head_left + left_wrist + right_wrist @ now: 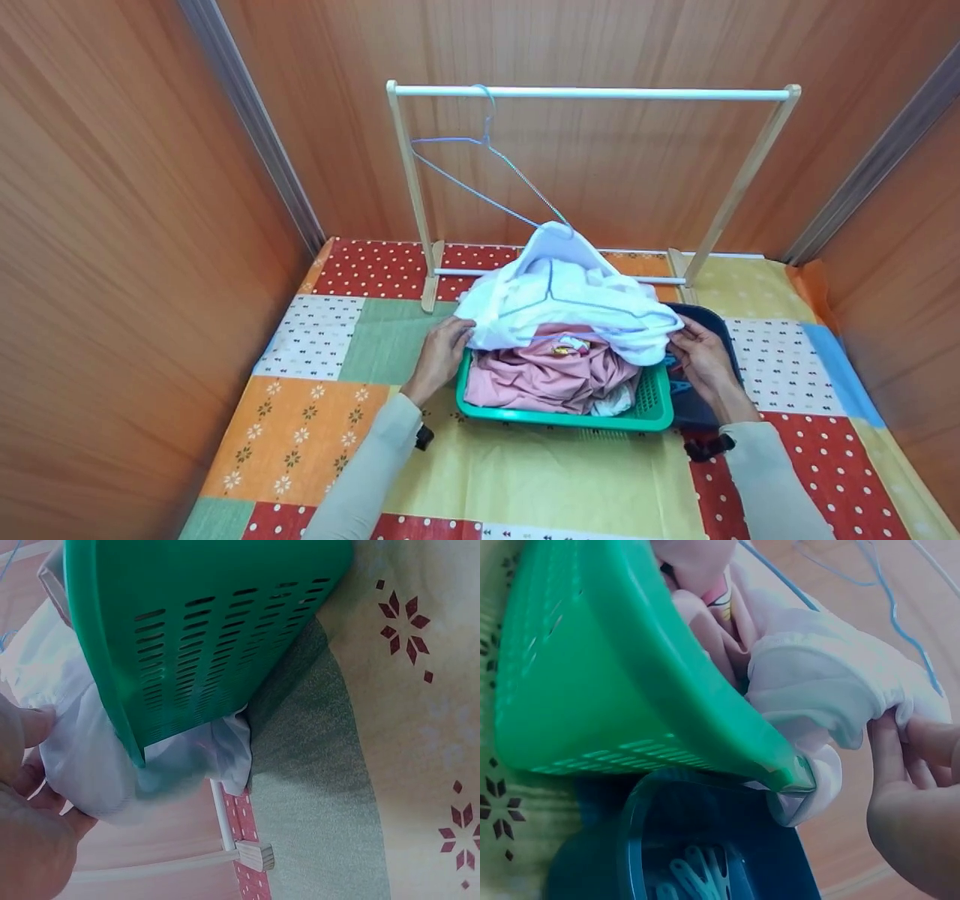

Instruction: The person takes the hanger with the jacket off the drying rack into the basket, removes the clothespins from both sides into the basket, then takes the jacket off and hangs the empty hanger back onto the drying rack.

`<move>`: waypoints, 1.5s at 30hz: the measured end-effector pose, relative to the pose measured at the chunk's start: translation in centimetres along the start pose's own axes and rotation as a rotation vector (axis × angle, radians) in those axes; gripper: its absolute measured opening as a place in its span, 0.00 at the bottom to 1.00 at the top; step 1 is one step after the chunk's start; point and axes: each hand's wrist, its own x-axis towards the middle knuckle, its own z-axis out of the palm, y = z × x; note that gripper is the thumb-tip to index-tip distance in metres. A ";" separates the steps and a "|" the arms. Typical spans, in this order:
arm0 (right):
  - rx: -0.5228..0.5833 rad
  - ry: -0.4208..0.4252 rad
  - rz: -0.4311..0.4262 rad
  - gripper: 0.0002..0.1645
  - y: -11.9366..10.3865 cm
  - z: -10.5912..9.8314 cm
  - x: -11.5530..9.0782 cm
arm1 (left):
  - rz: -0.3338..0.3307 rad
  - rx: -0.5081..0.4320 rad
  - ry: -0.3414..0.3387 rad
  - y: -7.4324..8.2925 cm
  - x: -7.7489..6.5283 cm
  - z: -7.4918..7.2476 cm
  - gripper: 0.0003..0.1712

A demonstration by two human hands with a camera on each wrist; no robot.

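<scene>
A white garment (517, 292) is spread over the back of a green basket (562, 418), part of it hanging over the rim. On this cloth lies a thin blue wire hanger (901, 626), its hook end pointing away from me. My left hand (441, 356) pinches the garment's left edge, and in the left wrist view the white cloth (82, 742) runs between thumb and fingers. At the opposite edge, my right hand (703, 358) pinches the cloth near the hanger's end. Pink fabric (555, 375) fills the front of the basket.
Behind the basket stands a rack with a white rod (600, 93); another wire hanger (480, 196) hangs from it on the left. A dark blue bin (716, 322) holding blue clothespins (697, 874) is right of the basket. Wooden panels (112, 225) surround the patchwork cloth (300, 427).
</scene>
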 end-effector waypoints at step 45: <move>-0.180 -0.023 0.017 0.34 1.3 1.6 0.4 | -0.103 0.095 -0.017 0.3 0.6 0.1 0.11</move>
